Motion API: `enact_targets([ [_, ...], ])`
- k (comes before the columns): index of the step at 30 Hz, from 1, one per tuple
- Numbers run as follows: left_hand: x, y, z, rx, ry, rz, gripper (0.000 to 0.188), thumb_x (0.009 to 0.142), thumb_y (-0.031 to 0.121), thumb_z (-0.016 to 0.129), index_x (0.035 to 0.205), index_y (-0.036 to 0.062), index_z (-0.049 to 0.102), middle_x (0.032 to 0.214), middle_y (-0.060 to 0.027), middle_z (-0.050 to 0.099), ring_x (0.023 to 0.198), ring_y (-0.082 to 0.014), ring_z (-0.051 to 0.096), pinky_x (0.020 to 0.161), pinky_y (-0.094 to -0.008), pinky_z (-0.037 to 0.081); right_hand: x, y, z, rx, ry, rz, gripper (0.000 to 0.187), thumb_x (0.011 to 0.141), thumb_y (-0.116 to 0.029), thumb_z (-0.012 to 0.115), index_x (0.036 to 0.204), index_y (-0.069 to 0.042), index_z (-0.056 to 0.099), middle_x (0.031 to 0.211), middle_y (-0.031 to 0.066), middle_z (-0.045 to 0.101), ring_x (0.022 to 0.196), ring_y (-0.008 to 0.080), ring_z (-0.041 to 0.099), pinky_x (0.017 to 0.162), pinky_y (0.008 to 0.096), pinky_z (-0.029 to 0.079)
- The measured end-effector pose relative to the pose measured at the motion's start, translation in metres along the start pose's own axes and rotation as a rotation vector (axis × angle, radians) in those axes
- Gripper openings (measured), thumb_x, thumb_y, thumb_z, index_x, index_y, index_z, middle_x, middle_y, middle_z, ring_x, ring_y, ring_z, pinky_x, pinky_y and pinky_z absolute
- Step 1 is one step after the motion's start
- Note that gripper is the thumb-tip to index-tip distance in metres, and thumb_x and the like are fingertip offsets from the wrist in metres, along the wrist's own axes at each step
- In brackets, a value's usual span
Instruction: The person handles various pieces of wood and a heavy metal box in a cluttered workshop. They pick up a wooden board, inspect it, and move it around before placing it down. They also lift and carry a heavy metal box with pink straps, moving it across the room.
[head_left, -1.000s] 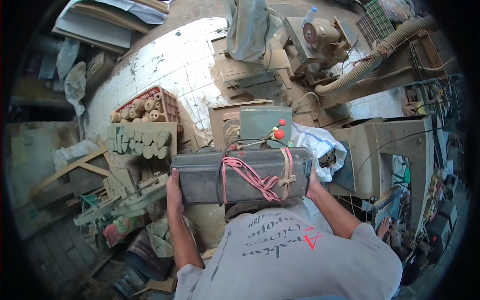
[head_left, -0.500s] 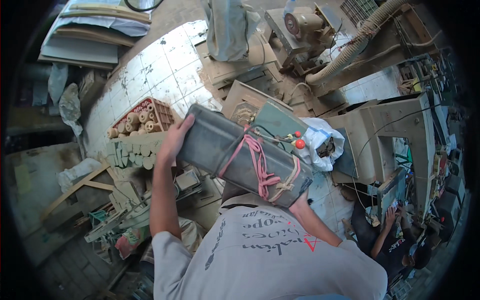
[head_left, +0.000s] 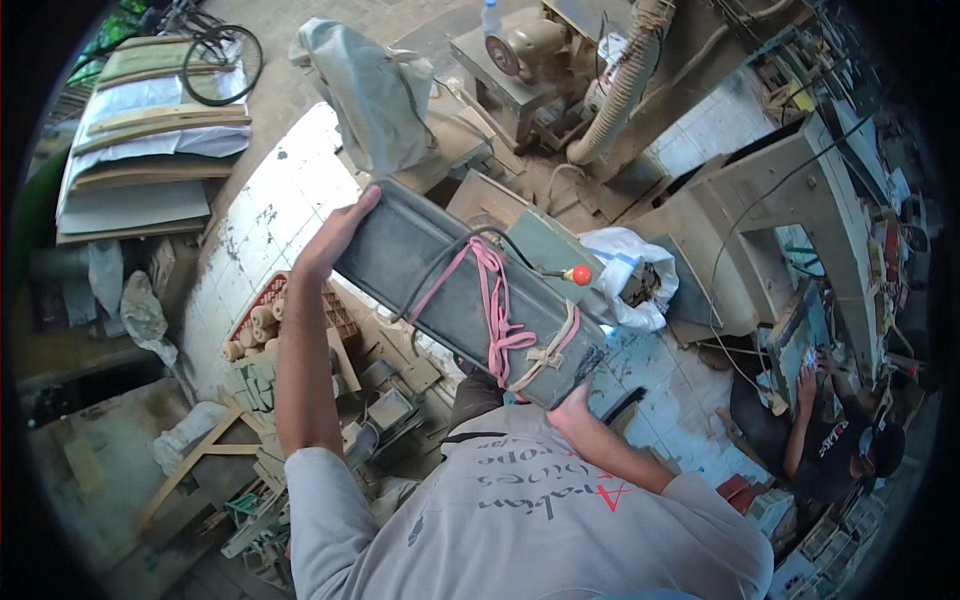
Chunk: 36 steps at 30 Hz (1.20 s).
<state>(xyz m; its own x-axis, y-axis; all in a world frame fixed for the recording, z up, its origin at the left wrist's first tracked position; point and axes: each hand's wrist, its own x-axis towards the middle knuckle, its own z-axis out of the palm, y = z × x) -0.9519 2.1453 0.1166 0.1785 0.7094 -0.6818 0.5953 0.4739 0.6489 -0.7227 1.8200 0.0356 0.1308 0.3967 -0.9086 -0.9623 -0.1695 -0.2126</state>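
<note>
A long dark-grey box (head_left: 450,310) is held tilted in front of my body, its far left end higher in view. Pink cord (head_left: 490,290) is wound and knotted across it, and a black cable (head_left: 508,243) loops over its top. My left hand (head_left: 338,232) grips the left end with the thumb along the edge; the other fingers are mostly hidden behind it. At the near right corner, my right hand (head_left: 573,408) holds the box from below, its fingers hidden underneath. A red ball knob (head_left: 580,275) shows just beyond the box's far edge.
Beyond the box stands a white sack (head_left: 650,300) of dark scraps. A red crate (head_left: 335,312) with turned wooden pieces lies left. A ribbed hose (head_left: 610,120) and a grinder (head_left: 525,52) are farther off. Another person (head_left: 815,430) works at right; a bicycle (head_left: 222,65) stands far left.
The view has shifted, bringing the bicycle in at the far left. The box sits slightly farther left and up in view, still in both hands. Only one red knob shows clearly now.
</note>
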Motion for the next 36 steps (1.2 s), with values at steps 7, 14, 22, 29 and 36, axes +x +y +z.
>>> enact_targets([
  [7, 0.073, 0.057, 0.012, 0.076, -0.099, 0.053, 0.092, 0.074, 0.073, 0.049, 0.119, -0.0073, 0.053, 0.123, -0.0194, 0.052, 0.113, -0.0258, 0.05, 0.098, -0.0293, 0.034, 0.022, -0.034, 0.046, 0.065, -0.046, -0.055, 0.055, 0.091, -0.053, 0.03, 0.13, -0.015, 0.042, 0.13, 0.0044, 0.046, 0.117, 0.0249, 0.046, 0.096, 0.0445, 0.039],
  [14, 0.138, 0.092, 0.029, 0.077, -0.094, 0.066, 0.099, 0.068, 0.078, 0.049, 0.125, -0.0034, 0.049, 0.128, -0.0184, 0.048, 0.119, -0.0272, 0.045, 0.101, -0.0322, 0.031, 0.065, -0.104, 0.079, 0.0, -0.12, -0.125, 0.044, 0.091, -0.045, 0.031, 0.115, -0.016, 0.052, 0.113, 0.0057, 0.057, 0.097, 0.0283, 0.057, 0.072, 0.0451, 0.05],
  [22, 0.174, 0.101, 0.012, 0.166, -0.052, 0.051, 0.103, 0.06, 0.082, 0.051, 0.122, -0.0006, 0.053, 0.124, -0.0191, 0.051, 0.116, -0.0301, 0.049, 0.097, -0.0381, 0.037, 0.091, -0.109, 0.108, -0.07, -0.16, -0.08, 0.043, 0.093, -0.037, 0.031, 0.126, -0.014, 0.046, 0.123, 0.0095, 0.051, 0.106, 0.0311, 0.052, 0.083, 0.0462, 0.049],
  [29, 0.207, 0.063, -0.019, 0.11, 0.439, 0.066, 0.09, 0.065, 0.076, 0.055, 0.104, -0.0042, 0.063, 0.099, -0.02, 0.064, 0.095, -0.0281, 0.061, 0.085, -0.0333, 0.044, 0.095, -0.096, 0.164, -0.201, -0.158, 0.048, 0.046, 0.092, -0.038, 0.027, 0.126, -0.014, 0.045, 0.124, 0.012, 0.05, 0.104, 0.0315, 0.054, 0.093, 0.0476, 0.038],
  [36, 0.211, 0.051, 0.021, -0.498, 0.843, 0.291, 0.062, 0.071, 0.058, 0.065, 0.086, -0.0014, 0.069, 0.076, -0.0131, 0.066, 0.075, -0.0225, 0.062, 0.073, -0.0316, 0.046, 0.047, -0.103, 0.166, -0.385, -0.202, 0.005, 0.091, 0.073, -0.079, 0.035, 0.136, -0.012, 0.034, 0.133, 0.0109, 0.042, 0.123, 0.031, 0.038, 0.097, 0.0634, 0.023],
])
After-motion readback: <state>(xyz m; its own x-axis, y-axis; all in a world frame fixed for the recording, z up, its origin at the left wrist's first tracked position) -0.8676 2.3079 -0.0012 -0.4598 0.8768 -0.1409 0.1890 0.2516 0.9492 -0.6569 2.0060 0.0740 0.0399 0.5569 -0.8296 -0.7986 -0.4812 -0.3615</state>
